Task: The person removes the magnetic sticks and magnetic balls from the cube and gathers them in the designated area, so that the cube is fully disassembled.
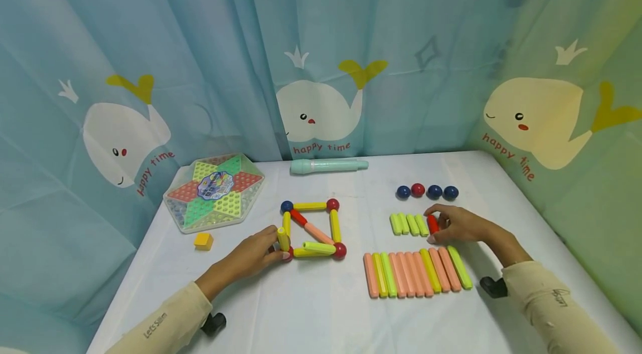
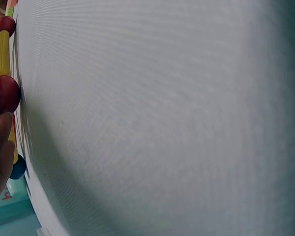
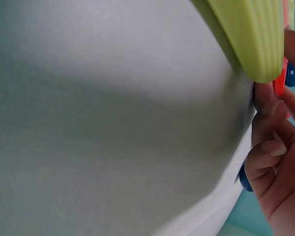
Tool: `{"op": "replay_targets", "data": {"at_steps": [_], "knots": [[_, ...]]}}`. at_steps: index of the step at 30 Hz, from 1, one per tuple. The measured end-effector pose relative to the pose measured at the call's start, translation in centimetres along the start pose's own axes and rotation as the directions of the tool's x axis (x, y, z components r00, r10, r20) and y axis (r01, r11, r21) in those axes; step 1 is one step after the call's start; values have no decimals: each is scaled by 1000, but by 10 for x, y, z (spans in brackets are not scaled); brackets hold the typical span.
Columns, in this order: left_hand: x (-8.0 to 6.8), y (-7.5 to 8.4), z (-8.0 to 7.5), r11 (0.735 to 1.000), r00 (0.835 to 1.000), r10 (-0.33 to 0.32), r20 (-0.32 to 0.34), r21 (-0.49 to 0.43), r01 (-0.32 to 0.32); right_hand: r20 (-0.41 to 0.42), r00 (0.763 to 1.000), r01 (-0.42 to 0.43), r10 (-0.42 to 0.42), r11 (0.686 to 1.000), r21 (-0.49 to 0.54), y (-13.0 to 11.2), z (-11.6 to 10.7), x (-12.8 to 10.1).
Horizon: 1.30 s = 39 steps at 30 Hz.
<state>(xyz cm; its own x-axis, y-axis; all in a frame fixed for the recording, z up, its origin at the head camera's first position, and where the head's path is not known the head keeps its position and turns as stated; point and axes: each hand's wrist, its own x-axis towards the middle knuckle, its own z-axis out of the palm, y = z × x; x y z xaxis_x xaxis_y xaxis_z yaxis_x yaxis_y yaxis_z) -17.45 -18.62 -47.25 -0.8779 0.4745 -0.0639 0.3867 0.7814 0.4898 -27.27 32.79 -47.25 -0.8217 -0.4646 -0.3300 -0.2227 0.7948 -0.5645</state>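
A square frame of magnetic sticks (image 1: 311,228) with ball corners lies mid-table, crossed by a red and pink diagonal. My left hand (image 1: 280,246) pinches a short yellow stick (image 1: 283,238) at the frame's near-left corner, beside a red ball (image 2: 4,94). Further right, my right hand (image 1: 434,227) pinches a short red stick (image 1: 432,224) at the end of a row of short green sticks (image 1: 407,224). The right wrist view shows the curled fingers (image 3: 268,147) and the red stick (image 3: 280,81) beside a long green stick (image 3: 250,34).
A row of several long pink, green and yellow sticks (image 1: 416,273) lies near the right hand. Several blue and red balls (image 1: 426,192) sit behind it. A star game board (image 1: 214,191), a yellow cube (image 1: 203,241) and a teal tube (image 1: 328,165) lie further back.
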Motion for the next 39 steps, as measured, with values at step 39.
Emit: {"op": "replay_targets", "data": {"at_steps": [39], "knots": [[1,-4,2,997,997,74,-33,-13,-75,-30,942,329,-334,939,-95,-177,59,16]]}}
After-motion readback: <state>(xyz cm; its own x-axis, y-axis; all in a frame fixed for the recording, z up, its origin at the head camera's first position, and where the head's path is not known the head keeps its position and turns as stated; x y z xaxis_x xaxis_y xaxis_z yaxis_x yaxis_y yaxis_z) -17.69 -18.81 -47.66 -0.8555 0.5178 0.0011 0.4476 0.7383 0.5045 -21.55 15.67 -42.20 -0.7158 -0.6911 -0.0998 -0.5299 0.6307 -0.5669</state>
